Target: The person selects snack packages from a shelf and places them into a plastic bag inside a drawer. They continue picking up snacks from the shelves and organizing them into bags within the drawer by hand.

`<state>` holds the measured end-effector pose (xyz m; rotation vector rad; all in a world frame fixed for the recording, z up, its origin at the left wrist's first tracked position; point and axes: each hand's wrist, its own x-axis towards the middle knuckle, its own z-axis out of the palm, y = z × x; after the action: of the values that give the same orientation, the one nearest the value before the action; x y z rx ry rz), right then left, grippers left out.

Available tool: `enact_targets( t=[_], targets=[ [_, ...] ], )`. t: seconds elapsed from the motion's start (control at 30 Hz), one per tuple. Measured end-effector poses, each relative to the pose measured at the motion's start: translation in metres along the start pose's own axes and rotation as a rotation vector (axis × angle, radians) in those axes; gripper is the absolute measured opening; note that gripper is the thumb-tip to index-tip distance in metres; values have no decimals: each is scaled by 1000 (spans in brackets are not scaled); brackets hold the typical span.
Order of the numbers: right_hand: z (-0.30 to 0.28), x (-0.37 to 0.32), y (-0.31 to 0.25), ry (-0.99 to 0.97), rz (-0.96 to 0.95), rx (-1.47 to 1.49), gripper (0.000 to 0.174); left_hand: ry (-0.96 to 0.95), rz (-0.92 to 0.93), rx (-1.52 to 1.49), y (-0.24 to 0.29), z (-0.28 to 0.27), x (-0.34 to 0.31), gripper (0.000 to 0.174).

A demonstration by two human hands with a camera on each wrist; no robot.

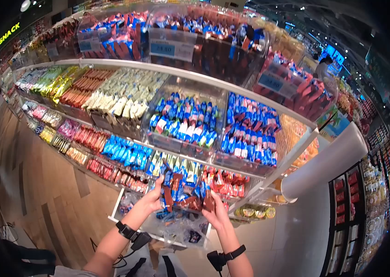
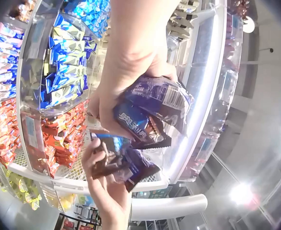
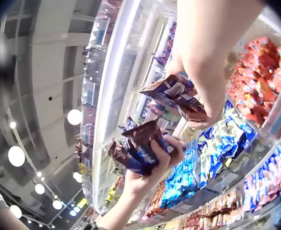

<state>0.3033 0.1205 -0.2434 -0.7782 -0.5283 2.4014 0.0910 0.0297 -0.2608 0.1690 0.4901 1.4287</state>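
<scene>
Both hands are raised in front of the lower shelves. The left hand (image 1: 150, 200) grips several blue and brown snack packets (image 1: 173, 189); in the left wrist view its fingers curl round packets (image 2: 139, 125) with white lettering and a barcode. The right hand (image 1: 217, 213) holds brown and blue packets (image 1: 208, 199) a short way to the right. In the right wrist view the right hand (image 3: 204, 91) pinches dark packets (image 3: 177, 96), and the left hand (image 3: 147, 177) holds a bunch of packets (image 3: 145, 146) below them.
Tiered shelves hold bins of wrapped snacks, with blue packets (image 1: 186, 115) in the middle and red ones (image 1: 226, 183) lower right. A white-edged lower tray (image 1: 114, 206) with clear plastic lies under the hands. A large pale cylinder (image 1: 326, 161) leans at right. Wooden floor (image 1: 33, 175) is at left.
</scene>
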Motion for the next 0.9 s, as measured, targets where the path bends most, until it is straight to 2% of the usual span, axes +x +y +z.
enact_targets(
  t=[0.03, 0.1, 0.17, 0.2, 0.23, 0.27, 0.33, 0.43, 0.47, 0.5, 0.57, 0.6, 0.63, 0.7, 0.8, 0.9],
  targets=[
    [25, -13, -10, 55, -57, -55, 25, 72, -48, -36, 9, 2, -8, 72],
    [46, -34, -32, 30, -156, -201, 31, 67, -66, -33, 24, -14, -18, 74],
    [97, -58, -72, 19, -316, -414, 33, 136, -130, 20, 46, -16, -35, 74],
    [119, -67, -94, 8, -457, -500, 39, 160, -130, 42, 57, -15, -41, 74],
    [172, -95, -115, 38, -443, -592, 45, 160, -126, 50, 68, -16, -47, 73],
    [198, -99, -129, 59, -569, -660, 47, 153, -125, 57, 81, -16, -52, 72],
    [245, -105, -161, 116, -744, -830, 45, 143, -128, 61, 103, -18, -63, 71],
    [315, -96, -200, -22, -940, -953, 31, 103, -140, 59, 134, -29, -81, 68],
    [328, -80, -223, -45, -1074, -1078, 24, 102, -142, 50, 143, -32, -88, 67],
    [348, -70, -233, -52, -1045, -1120, 25, 100, -137, 63, 149, -36, -95, 67],
    [382, -39, -246, 97, -1092, -1426, 30, 96, -129, 88, 161, -46, -110, 66],
    [390, -17, -254, 127, -1098, -1524, 34, 75, -142, 91, 168, -51, -118, 66],
    [396, 4, -259, 174, -1201, -1714, 38, 72, -144, 87, 169, -55, -124, 66],
    [408, 25, -261, 261, -1196, -2011, 41, 66, -149, 79, 172, -62, -136, 66],
    [420, 31, -268, 315, -986, -1992, 42, 102, -147, 72, 170, -70, -146, 67],
    [429, 18, -273, 369, -904, -1949, 42, 149, -142, 58, 168, -71, -152, 67]
  ],
)
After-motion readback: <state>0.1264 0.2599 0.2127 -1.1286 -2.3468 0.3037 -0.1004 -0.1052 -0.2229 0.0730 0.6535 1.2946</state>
